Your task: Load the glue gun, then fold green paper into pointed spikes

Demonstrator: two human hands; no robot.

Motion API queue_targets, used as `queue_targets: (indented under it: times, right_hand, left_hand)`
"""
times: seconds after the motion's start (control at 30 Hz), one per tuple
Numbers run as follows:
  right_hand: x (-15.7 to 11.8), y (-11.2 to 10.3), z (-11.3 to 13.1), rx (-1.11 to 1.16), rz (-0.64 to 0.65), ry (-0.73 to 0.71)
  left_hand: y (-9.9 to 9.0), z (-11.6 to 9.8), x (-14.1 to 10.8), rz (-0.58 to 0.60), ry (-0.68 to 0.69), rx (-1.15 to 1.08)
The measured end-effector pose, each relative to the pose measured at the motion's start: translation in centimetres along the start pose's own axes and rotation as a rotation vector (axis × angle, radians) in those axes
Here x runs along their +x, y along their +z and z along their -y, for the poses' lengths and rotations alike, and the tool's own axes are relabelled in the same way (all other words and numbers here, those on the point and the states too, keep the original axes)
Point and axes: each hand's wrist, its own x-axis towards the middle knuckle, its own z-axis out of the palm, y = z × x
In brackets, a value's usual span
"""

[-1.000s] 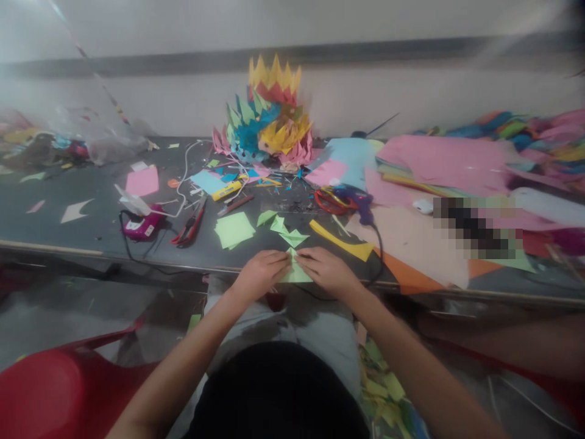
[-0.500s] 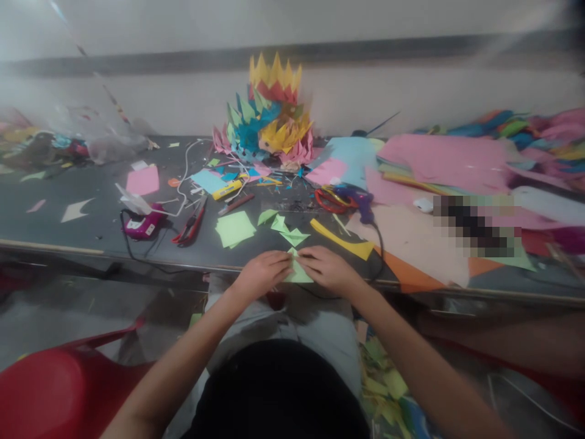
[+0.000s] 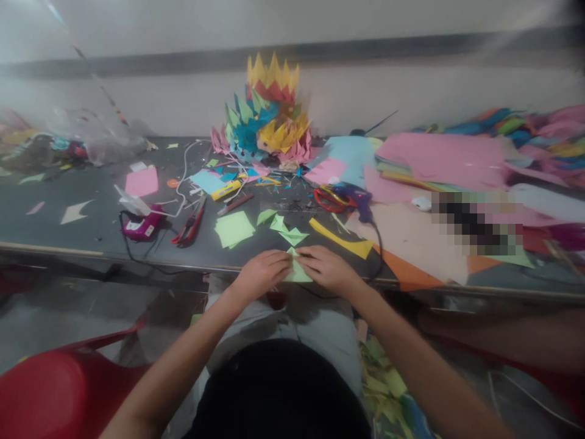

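Note:
A small light-green sheet of paper (image 3: 299, 272), folded to a point at its top, lies at the table's front edge between my hands. My left hand (image 3: 265, 268) has its fingers closed on the sheet's left side near the peak. From the right, my right hand (image 3: 326, 266) pinches the same paper, its fingertips close to those of the left. Just beyond them sit folded green paper pieces (image 3: 292, 234). To their left is a stack of square green sheets (image 3: 234, 229). A curved yellow paper strip (image 3: 342, 239) lies beyond my right hand.
Red-handled pliers (image 3: 189, 222) and a purple device with a cord (image 3: 141, 224) lie left. A glue gun (image 3: 361, 201) and red-handled scissors (image 3: 331, 198) are right of centre. A colourful folded-paper model (image 3: 269, 122) stands at the back. Pink sheets (image 3: 439, 152) cover the right side.
The view has shifted very slightly. Both hands keep the same hold on the green paper, with hardly any visible movement of the fingers.

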Motion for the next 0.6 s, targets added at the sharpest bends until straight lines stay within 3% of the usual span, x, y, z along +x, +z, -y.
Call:
queue_targets:
  times: [0.6]
  right_hand:
    - [0.14, 0.06, 0.05, -0.042, -0.038, -0.06]
  left_hand:
    - [0.31, 0.29, -0.19, -0.03, 0.012, 0.004]
